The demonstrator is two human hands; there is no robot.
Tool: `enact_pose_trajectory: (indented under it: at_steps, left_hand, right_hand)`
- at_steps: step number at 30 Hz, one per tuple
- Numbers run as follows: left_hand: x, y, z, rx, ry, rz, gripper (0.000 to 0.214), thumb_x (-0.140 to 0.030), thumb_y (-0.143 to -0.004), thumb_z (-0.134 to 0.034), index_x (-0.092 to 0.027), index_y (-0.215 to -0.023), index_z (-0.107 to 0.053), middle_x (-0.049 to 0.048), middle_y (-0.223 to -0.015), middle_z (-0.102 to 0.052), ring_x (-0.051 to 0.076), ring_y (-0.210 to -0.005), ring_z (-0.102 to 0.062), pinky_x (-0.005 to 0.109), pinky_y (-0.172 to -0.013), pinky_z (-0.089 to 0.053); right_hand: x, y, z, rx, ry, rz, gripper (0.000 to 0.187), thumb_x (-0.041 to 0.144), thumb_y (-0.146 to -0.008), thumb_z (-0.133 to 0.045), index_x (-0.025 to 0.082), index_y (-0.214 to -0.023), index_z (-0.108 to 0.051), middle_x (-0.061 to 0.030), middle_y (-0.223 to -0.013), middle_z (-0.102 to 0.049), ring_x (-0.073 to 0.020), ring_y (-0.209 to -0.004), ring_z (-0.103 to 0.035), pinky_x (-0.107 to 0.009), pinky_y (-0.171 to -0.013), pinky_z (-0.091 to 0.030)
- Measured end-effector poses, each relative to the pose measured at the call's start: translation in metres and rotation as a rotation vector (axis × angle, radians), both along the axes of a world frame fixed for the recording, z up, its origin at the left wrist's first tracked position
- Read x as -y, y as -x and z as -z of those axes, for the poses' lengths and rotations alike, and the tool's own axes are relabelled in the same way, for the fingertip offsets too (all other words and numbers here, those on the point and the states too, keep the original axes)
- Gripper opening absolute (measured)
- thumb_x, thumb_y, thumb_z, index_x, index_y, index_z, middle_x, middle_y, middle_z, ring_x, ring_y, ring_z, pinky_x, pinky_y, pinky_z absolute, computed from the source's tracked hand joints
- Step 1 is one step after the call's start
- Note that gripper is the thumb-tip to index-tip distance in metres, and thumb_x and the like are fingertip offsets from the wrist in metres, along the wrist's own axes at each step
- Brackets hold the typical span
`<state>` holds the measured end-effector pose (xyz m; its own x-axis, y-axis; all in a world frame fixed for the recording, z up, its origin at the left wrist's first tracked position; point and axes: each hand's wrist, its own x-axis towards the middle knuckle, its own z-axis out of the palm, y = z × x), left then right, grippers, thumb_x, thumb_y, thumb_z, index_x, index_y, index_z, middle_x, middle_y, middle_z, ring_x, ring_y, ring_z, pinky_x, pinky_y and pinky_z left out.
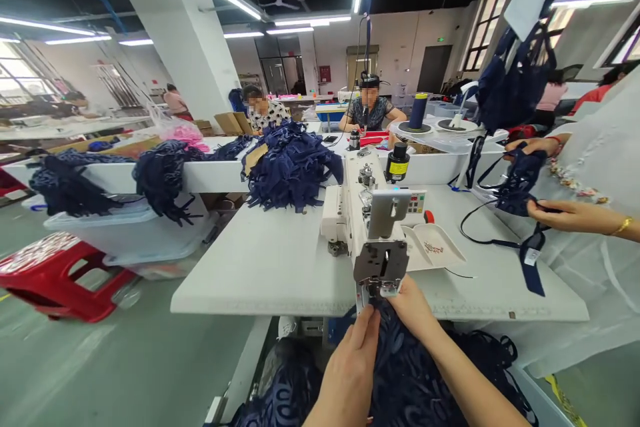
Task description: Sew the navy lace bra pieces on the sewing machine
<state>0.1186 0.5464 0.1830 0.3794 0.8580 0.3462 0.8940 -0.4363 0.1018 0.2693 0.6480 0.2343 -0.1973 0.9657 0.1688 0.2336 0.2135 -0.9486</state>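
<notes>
My left hand (353,353) is closed, its fingers pinching the edge of a navy lace garment (400,353) just below the head of a white sewing machine (357,213). My right hand (413,307) grips the same garment on the right of the needle area; its fingertips are partly hidden behind the metal guard (383,261). The garment hangs down from the machine over my lap, between my forearms. The needle and presser foot are mostly hidden by the guard and the fabric.
A heap of navy straps (295,163) lies at the table's back left. A parts tray (453,250) sits right of the machine. At right, a person's hands (565,213) hold a navy garment (523,177). A red stool (65,273) stands left. Co-workers sit behind.
</notes>
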Motion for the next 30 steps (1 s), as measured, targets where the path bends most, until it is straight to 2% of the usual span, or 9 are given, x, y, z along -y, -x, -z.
enact_pose_trajectory:
  at_steps: [5, 8, 12, 15, 19, 25, 30]
  left_hand:
    - [0.002, -0.009, 0.009, -0.033, -0.018, -0.026, 0.079, 0.001, -0.074, -0.042, -0.01, -0.149, -0.02, 0.0161, -0.145, -0.043, 0.027, -0.127, -0.049, 0.038, -0.096, -0.054]
    - [0.0, -0.011, 0.005, -0.109, -0.046, -0.035, 0.073, 0.003, -0.072, -0.04, -0.003, -0.144, -0.031, 0.0182, -0.141, -0.048, 0.027, -0.126, -0.05, 0.035, -0.094, -0.056]
    - [-0.002, -0.015, -0.003, -0.221, -0.108, -0.064, 0.065, 0.007, -0.072, -0.036, -0.001, -0.137, -0.043, 0.0169, -0.136, -0.053, 0.024, -0.122, -0.054, 0.03, -0.097, -0.054]
    - [-0.004, -0.017, -0.002, -0.263, -0.166, -0.081, 0.059, 0.006, -0.076, -0.037, -0.001, -0.134, -0.047, 0.0164, -0.132, -0.057, 0.023, -0.118, -0.058, 0.028, -0.097, -0.054]
    - [-0.006, -0.019, 0.002, -0.283, -0.206, -0.091, 0.058, 0.006, -0.077, -0.036, -0.002, -0.134, -0.048, 0.0153, -0.131, -0.058, 0.022, -0.116, -0.06, 0.026, -0.094, -0.055]
    - [-0.007, -0.019, 0.003, -0.265, -0.131, -0.08, 0.065, 0.009, -0.073, -0.035, -0.002, -0.138, -0.043, 0.0173, -0.135, -0.055, 0.024, -0.121, -0.056, 0.026, -0.094, -0.056]
    - [-0.006, -0.018, 0.009, -0.199, -0.094, -0.049, 0.068, 0.006, -0.075, -0.038, 0.0, -0.143, -0.034, 0.0192, -0.141, -0.048, 0.027, -0.129, -0.047, 0.029, -0.1, -0.052]
  right_hand:
    - [-0.006, 0.003, -0.007, 0.074, -0.121, -0.031, 0.03, 0.032, -0.079, -0.052, 0.017, -0.096, -0.071, -0.0113, -0.108, -0.068, -0.0258, -0.1, -0.062, -0.04, -0.09, -0.049]
    - [-0.007, 0.004, -0.006, 0.074, -0.143, -0.015, 0.033, 0.029, -0.078, -0.052, 0.018, -0.103, -0.07, -0.0117, -0.11, -0.068, -0.0256, -0.099, -0.063, -0.041, -0.09, -0.05]
    - [-0.011, 0.004, 0.0, 0.077, -0.173, -0.012, 0.034, 0.029, -0.079, -0.051, 0.017, -0.106, -0.068, -0.0129, -0.113, -0.068, -0.0265, -0.102, -0.063, -0.042, -0.09, -0.051]
    - [-0.013, 0.004, 0.003, 0.087, -0.184, -0.012, 0.035, 0.027, -0.079, -0.05, 0.017, -0.107, -0.067, -0.0129, -0.114, -0.068, -0.0269, -0.104, -0.063, -0.042, -0.09, -0.051]
    - [-0.011, 0.004, 0.0, 0.089, -0.163, -0.012, 0.035, 0.029, -0.081, -0.05, 0.017, -0.11, -0.066, -0.0139, -0.113, -0.068, -0.0277, -0.104, -0.063, -0.042, -0.089, -0.052]
    - [-0.01, 0.003, -0.003, 0.081, -0.165, -0.011, 0.035, 0.027, -0.08, -0.05, 0.018, -0.11, -0.065, -0.013, -0.114, -0.068, -0.0294, -0.107, -0.062, -0.043, -0.089, -0.052]
    - [-0.014, 0.004, -0.001, 0.086, -0.171, -0.009, 0.035, 0.031, -0.081, -0.051, 0.017, -0.111, -0.063, -0.0138, -0.113, -0.068, -0.0294, -0.107, -0.062, -0.042, -0.088, -0.053]
